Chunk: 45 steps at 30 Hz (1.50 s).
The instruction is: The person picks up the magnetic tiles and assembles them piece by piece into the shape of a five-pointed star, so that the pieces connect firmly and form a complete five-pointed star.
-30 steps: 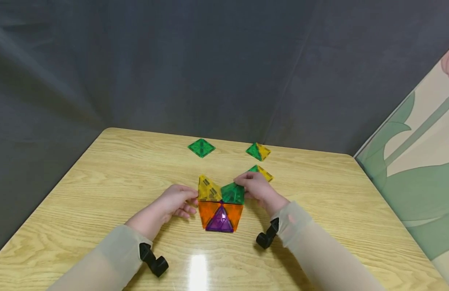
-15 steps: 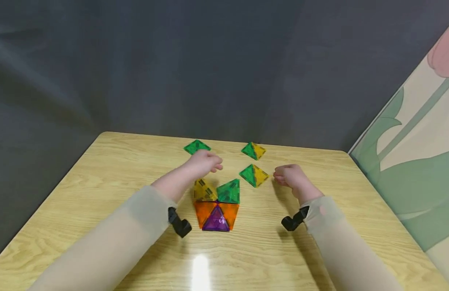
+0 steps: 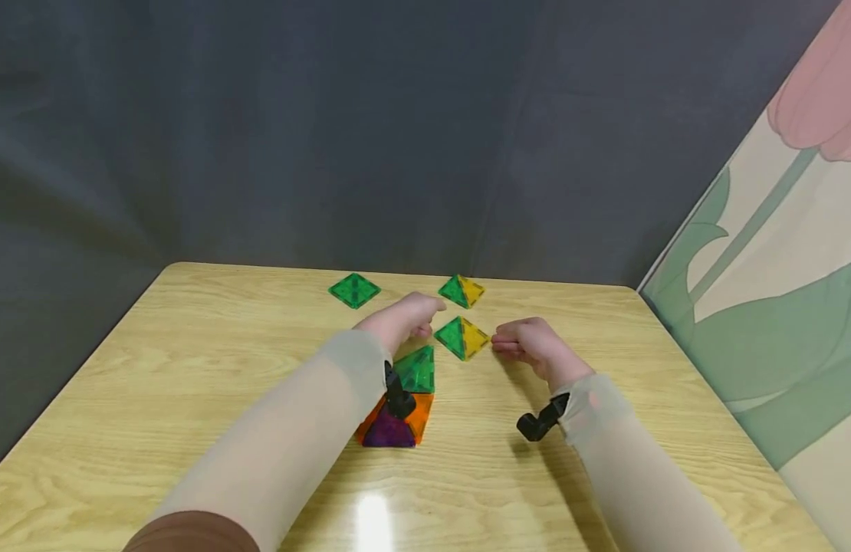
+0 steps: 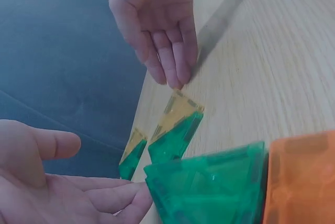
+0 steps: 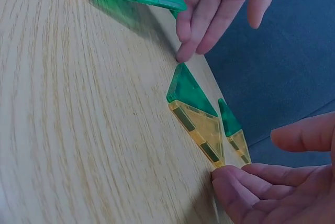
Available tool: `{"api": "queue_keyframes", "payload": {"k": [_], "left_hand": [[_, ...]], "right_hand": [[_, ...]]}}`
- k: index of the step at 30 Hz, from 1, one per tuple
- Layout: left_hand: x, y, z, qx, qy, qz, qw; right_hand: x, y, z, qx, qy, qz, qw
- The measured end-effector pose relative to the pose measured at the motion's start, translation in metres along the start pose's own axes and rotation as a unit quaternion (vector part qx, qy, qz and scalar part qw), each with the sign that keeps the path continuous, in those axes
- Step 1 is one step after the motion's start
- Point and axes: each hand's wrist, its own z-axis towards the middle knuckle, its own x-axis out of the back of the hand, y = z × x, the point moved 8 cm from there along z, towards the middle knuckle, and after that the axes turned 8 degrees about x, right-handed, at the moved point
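Note:
A pair of magnetic tiles, a green triangle (image 3: 449, 337) and a yellow triangle (image 3: 474, 339), lies flat edge to edge on the table. My left hand (image 3: 410, 314) reaches to its green corner, fingers nearly straight and thumb apart in the left wrist view. At the yellow corner, the fingertips of my right hand (image 5: 277, 192) are right at the tile, thumb raised. Neither hand grips anything. Under my left forearm stands a magnetic-tile build; its green part (image 3: 418, 372), orange tile (image 3: 422, 414) and purple triangle (image 3: 389, 432) show, while its yellow part is hidden by the arm.
Behind lie another green-and-yellow tile pair (image 3: 461, 291) and an all-green pair (image 3: 354, 290), near the back edge of the wooden table (image 3: 211, 345). A dark curtain (image 3: 329, 138) hangs behind the table. A wall with a flower picture (image 3: 777, 291) borders the right side.
Both hands have left the build. My left hand has crossed over it to the right, and my right hand has moved right, then back toward the nearer green-and-yellow pair.

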Motion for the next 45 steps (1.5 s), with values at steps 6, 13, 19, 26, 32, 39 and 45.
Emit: {"api": "queue_keyframes", "payload": {"k": [6,13,19,26,32,39,45], "left_hand": [[-0.007,-0.003,-0.007,0.005,0.001,-0.022,0.9997],[-0.005,-0.008,0.007,-0.004,0.068,-0.054,0.9962],[-0.002,-0.018,0.03,0.024,0.107,0.006,0.9939],[-0.001,-0.019,0.037,0.034,0.121,0.031,0.9916],[-0.001,-0.006,0.022,-0.007,0.133,0.043,0.9901],[0.002,0.005,-0.011,-0.102,0.094,0.009,0.9903],[0.002,-0.001,-0.044,-0.122,0.016,-0.027,0.992]], "right_hand": [[0.002,0.004,-0.001,-0.011,0.021,0.042,0.9988],[0.002,0.014,0.004,-0.038,0.057,0.091,0.9935],[-0.005,0.018,0.008,-0.036,0.052,0.045,0.997],[-0.01,0.018,0.007,-0.033,0.038,0.033,0.9982],[-0.016,0.008,0.0,0.002,0.03,0.04,0.9988],[-0.019,-0.019,-0.026,0.071,-0.025,0.031,0.9967],[-0.023,-0.04,-0.053,0.147,-0.11,0.063,0.981]]}}
